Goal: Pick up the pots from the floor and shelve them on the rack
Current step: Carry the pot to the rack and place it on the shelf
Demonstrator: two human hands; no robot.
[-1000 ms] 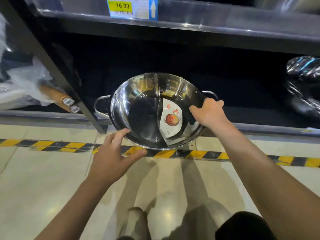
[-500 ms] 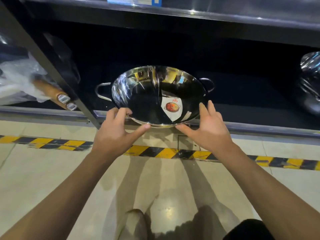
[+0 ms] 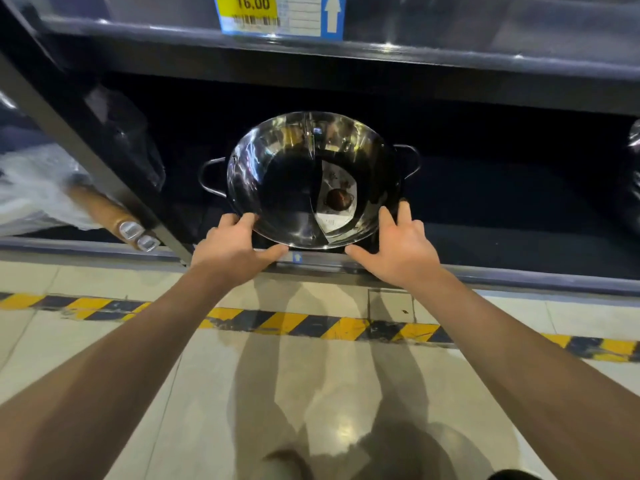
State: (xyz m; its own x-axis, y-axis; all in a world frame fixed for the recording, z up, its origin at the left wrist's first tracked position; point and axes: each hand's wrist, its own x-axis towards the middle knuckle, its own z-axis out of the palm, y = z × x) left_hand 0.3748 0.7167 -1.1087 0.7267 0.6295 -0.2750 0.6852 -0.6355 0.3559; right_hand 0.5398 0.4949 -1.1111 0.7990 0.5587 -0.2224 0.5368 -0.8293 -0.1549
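A shiny steel pot (image 3: 287,188) with a centre divider, two loop handles and a paper label inside sits on the dark bottom shelf (image 3: 485,237) of the rack, close to its front lip. My left hand (image 3: 235,249) grips the pot's near-left rim, fingers curled over the edge and thumb under the front. At the near-right rim my right hand (image 3: 403,249) holds on with fingers up along the side and thumb pointing toward the front edge.
The upper shelf (image 3: 450,60) overhangs the pot and carries a yellow price tag (image 3: 256,8). A slanted rack post (image 3: 86,147) stands to the left, with plastic-wrapped goods (image 3: 38,188) beyond it. Another wrapped shiny item (image 3: 632,174) is at far right. Striped floor tape (image 3: 311,323) runs below.
The pot went from tilted in the air in front of the rack to lying level, deeper on the bottom shelf. Both hands moved forward with it, gripping the near rim.
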